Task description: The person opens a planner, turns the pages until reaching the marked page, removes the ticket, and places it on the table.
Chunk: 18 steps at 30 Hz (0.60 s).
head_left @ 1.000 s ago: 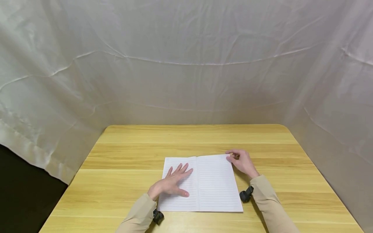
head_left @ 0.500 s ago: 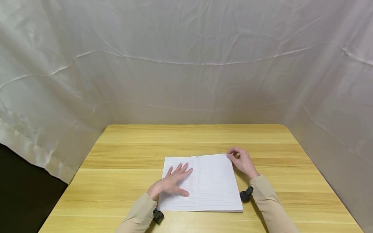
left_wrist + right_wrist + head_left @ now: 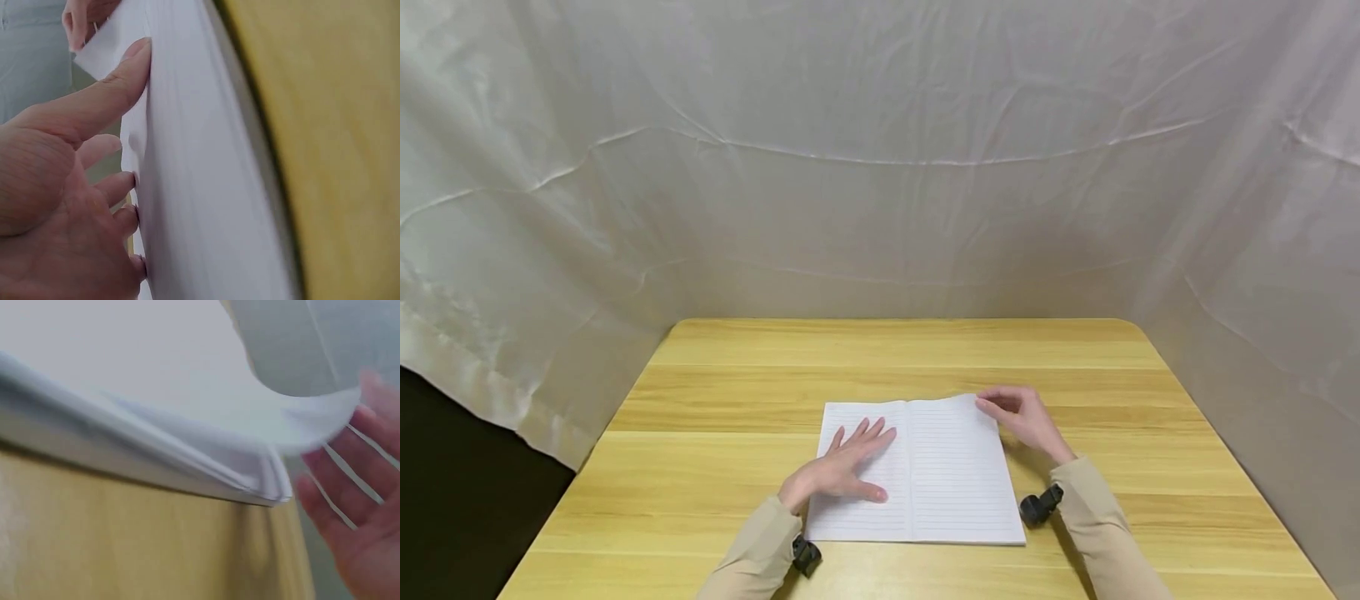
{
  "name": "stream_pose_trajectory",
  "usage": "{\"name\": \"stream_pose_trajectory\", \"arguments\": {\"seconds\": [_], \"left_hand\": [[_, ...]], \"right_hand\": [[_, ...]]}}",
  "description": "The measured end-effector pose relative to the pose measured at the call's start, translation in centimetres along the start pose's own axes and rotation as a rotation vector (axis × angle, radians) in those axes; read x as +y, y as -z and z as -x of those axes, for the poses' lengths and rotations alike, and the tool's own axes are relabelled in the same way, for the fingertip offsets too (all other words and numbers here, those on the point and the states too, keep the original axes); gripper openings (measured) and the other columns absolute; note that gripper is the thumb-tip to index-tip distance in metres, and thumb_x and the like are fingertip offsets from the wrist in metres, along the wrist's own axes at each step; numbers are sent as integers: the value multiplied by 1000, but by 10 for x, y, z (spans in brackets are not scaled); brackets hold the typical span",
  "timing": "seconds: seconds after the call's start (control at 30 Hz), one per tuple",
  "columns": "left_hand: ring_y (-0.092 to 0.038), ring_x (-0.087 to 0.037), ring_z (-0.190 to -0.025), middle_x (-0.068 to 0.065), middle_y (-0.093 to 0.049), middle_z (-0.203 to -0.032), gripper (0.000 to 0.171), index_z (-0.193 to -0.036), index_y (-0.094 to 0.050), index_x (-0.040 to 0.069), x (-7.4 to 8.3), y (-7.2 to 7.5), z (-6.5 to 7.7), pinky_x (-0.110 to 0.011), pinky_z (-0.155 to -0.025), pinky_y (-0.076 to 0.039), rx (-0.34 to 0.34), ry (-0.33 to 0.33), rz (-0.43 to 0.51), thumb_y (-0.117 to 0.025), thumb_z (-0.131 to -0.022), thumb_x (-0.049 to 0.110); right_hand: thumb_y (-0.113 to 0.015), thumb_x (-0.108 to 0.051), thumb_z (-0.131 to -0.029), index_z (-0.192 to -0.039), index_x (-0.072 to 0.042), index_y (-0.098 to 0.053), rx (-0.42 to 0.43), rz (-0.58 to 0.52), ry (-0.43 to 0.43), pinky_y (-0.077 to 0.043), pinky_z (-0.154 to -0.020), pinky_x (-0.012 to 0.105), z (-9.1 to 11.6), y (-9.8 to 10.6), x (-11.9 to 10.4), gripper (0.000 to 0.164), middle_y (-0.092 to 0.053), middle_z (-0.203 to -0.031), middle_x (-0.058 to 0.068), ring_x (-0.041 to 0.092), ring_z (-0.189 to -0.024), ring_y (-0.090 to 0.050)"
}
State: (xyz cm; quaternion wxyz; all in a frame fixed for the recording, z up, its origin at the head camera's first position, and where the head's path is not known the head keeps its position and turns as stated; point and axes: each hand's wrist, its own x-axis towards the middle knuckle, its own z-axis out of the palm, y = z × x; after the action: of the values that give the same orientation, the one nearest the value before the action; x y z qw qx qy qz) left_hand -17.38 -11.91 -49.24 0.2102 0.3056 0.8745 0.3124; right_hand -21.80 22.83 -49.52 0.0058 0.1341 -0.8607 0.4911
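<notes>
A notebook (image 3: 964, 475) with white ruled pages lies spread open on the table. My left hand (image 3: 838, 475) rests on its left page, fingers spread and straight; the left wrist view has the thumb (image 3: 128, 72) and fingertips against the paper. At the far right corner, my right hand (image 3: 1026, 417) pinches the corner of the right-hand page (image 3: 319, 419) between thumb and fingers. That corner curves up off the pages beneath, as the right wrist view shows. Part of the left page is hidden under my left hand.
The wooden table (image 3: 715, 392) extends around the notebook on all sides. Pale curtains (image 3: 880, 225) hang behind it and at both sides. Each wrist carries a small black camera, such as the right one (image 3: 1040, 506).
The right hand's fingers have worked at the page corner and shifted slightly left, and the corner now bends up more. The left hand has stayed in place.
</notes>
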Motion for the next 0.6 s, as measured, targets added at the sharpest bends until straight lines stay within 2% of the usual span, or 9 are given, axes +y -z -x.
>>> {"name": "stream_pose_trajectory", "arguments": {"seconds": [0.2,0.27,0.33,0.5,0.6], "left_hand": [[-5,-46,-156,-23,-14,-168,94,-160,-21,5,-3,0,3,-70,-122,6,66,-25,39,-76,-89,33],[-4,-46,-156,-22,-14,-168,94,-160,-21,5,-4,-1,4,-69,-123,6,91,-30,70,-76,-89,33],[-3,-45,-156,-22,-14,-168,95,-160,-20,5,-4,-1,5,-68,-123,7,115,-28,103,-77,-89,32],[-4,-41,-157,-20,-15,-168,95,-161,-20,6,-3,0,6,-63,-125,6,196,1,189,-76,-89,32],[-13,-38,-157,-18,-22,-167,92,-161,-22,7,-1,1,7,-59,-128,-1,266,21,254,-75,-91,34]], "right_hand": [[-58,-28,-103,-139,-2,-58,-181,-119,-37,-54,-89,18,8,5,-9,45,-62,-138,22,-3,-107,-63],[-55,-28,-105,-143,-3,-55,-233,-157,-31,-54,-93,19,10,6,-13,46,-57,-144,22,1,-115,-63],[-50,-27,-107,-147,-4,-51,-297,-209,-13,-55,-97,22,12,7,-16,46,-52,-149,22,11,-125,-62],[-35,-26,-111,-153,-6,-42,-463,-306,46,-52,-108,45,15,9,-23,47,-37,-160,24,41,-137,-51],[-29,-26,-112,-154,-4,-39,-527,-337,69,-46,-112,55,15,9,-26,48,-31,-162,25,49,-139,-45]]}}
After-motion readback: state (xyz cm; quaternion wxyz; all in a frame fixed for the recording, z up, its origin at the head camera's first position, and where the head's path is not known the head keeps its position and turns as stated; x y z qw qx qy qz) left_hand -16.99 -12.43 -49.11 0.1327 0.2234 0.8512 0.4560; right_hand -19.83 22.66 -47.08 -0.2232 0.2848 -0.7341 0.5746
